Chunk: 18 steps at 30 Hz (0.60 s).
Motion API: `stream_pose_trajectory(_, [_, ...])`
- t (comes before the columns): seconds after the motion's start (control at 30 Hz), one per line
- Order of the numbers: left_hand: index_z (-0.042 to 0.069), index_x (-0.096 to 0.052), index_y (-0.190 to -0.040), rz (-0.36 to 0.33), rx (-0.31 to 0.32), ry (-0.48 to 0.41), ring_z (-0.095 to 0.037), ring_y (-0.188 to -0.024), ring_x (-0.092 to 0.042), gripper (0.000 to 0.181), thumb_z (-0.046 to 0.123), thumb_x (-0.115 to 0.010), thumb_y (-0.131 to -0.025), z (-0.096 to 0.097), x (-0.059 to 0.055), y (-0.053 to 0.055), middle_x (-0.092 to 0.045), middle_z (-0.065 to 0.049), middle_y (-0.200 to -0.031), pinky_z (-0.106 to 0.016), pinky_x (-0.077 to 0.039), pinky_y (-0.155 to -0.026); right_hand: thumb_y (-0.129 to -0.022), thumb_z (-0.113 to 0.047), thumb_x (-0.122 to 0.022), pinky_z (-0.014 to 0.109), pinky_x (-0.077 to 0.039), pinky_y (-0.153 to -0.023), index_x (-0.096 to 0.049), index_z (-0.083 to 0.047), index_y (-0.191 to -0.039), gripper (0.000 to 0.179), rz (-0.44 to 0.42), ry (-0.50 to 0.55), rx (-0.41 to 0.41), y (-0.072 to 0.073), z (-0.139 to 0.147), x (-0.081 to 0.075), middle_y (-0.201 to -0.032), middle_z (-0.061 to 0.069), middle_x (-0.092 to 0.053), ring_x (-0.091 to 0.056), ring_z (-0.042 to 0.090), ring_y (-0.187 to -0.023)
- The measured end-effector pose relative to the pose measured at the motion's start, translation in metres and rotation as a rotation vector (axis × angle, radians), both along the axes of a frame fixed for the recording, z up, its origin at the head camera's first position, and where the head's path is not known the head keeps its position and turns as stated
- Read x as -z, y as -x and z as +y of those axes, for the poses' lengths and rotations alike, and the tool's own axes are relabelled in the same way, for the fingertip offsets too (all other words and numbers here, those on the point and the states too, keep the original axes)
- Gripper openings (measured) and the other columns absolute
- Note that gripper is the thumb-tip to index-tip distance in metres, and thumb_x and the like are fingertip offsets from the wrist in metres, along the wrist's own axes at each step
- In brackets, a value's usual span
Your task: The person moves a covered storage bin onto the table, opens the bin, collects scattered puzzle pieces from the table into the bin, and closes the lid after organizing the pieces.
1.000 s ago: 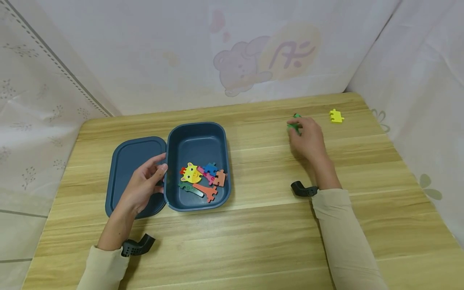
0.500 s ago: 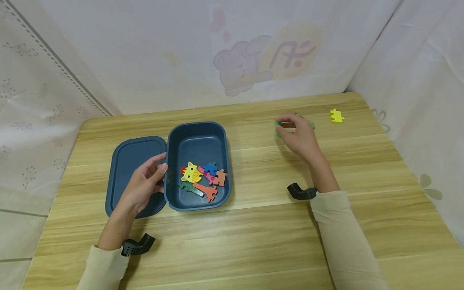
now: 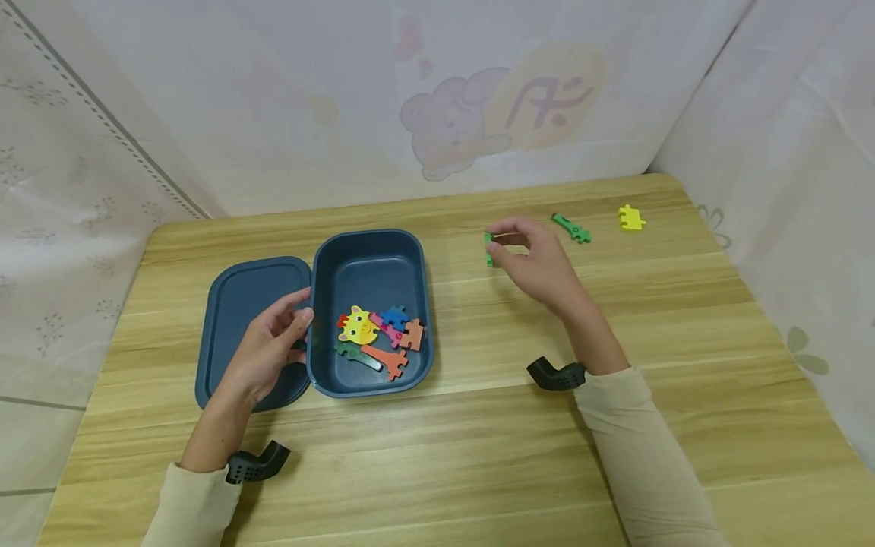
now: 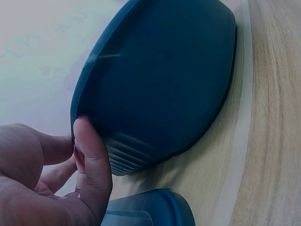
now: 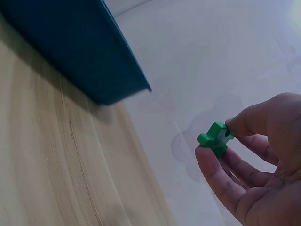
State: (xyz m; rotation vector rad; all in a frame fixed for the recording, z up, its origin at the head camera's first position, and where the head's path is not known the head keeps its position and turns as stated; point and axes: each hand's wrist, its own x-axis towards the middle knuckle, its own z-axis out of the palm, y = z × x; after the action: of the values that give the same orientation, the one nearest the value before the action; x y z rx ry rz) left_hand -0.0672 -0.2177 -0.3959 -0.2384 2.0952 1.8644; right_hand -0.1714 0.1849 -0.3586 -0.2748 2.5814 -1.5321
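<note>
Between thumb and fingertips, my right hand (image 3: 536, 258) pinches a green puzzle piece (image 5: 217, 139), held above the table to the right of the blue box (image 3: 371, 390). My left hand (image 3: 269, 348) grips the box's left rim, thumb and a finger on either side of the wall (image 4: 155, 80). Inside the box lie a yellow giraffe-head piece (image 3: 358, 327), a blue piece (image 3: 395, 317), a pink piece (image 3: 386, 331), a dark green piece (image 3: 358, 355) and two orange ones, including a long orange piece (image 3: 386, 360).
A blue lid (image 3: 235, 304) lies flat left of the box, partly under my left hand. Another green puzzle piece (image 3: 571, 228) and a yellow puzzle piece (image 3: 631, 218) lie at the table's back right. A patterned curtain (image 3: 328, 99) hangs behind the wooden table (image 3: 437, 463).
My right hand has picked up the green puzzle piece and carried it left toward the box, uncovering the other green piece. The left hand has stayed on the rim.
</note>
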Motion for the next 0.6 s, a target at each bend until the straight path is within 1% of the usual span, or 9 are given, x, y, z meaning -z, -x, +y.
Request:
stream_pose_trajectory(0.13, [0.015, -0.032, -0.167, -0.004, 0.002, -0.002, -0.009, -0.092, -0.058, 0.063, 0.031, -0.056, -0.111, -0.001, -0.001, 0.001, -0.06, 0.009, -0.109, -0.024, -0.062, -0.067, -0.105, -0.024, -0.067, 0.043, -0.058, -0.094, -0.068, -0.015, -0.131, 0.027, 0.004, 0.027, -0.04, -0.005, -0.009, -0.002, -0.142, 0.003, -0.064, -0.063, 0.022, -0.13])
stream_pose_trajectory(0.27, [0.015, -0.032, -0.167, -0.008, 0.001, -0.007, -0.009, -0.091, -0.058, 0.062, 0.03, -0.055, -0.112, -0.001, -0.001, 0.0, -0.06, 0.009, -0.109, -0.023, -0.061, -0.067, -0.105, -0.018, -0.067, 0.034, -0.061, -0.091, -0.067, -0.011, -0.131, 0.027, 0.011, 0.075, -0.098, -0.01, -0.02, -0.003, -0.142, 0.008, -0.064, -0.063, 0.023, -0.129])
stream_pose_trajectory(0.4, [0.015, -0.032, -0.167, -0.005, 0.002, -0.012, -0.009, -0.091, -0.058, 0.061, 0.03, -0.055, -0.112, -0.002, -0.001, 0.0, -0.06, 0.009, -0.108, -0.024, -0.062, -0.067, -0.105, -0.016, -0.066, 0.027, -0.062, -0.091, -0.065, -0.009, -0.133, 0.028, 0.004, 0.108, -0.176, -0.018, -0.035, -0.001, -0.139, 0.009, -0.064, -0.063, 0.023, -0.128])
stream_pose_trajectory(0.5, [0.014, -0.032, -0.167, -0.002, 0.002, -0.012, -0.009, -0.091, -0.058, 0.061, 0.03, -0.055, -0.112, -0.002, -0.001, 0.0, -0.06, 0.01, -0.108, -0.024, -0.062, -0.068, -0.105, -0.015, -0.067, 0.026, -0.062, -0.088, -0.065, -0.007, -0.132, 0.029, 0.022, 0.117, -0.23, -0.024, -0.047, -0.001, -0.135, 0.008, -0.065, -0.063, 0.022, -0.126])
stream_pose_trajectory(0.6, [0.014, -0.033, -0.167, -0.002, 0.002, -0.012, -0.009, -0.091, -0.058, 0.061, 0.03, -0.055, -0.112, -0.002, -0.001, 0.0, -0.059, 0.009, -0.108, -0.023, -0.062, -0.067, -0.104, -0.013, -0.068, 0.025, -0.062, -0.084, -0.067, -0.006, -0.13, 0.027, 0.048, 0.124, -0.265, -0.03, -0.056, -0.002, -0.132, 0.008, -0.067, -0.064, 0.022, -0.124])
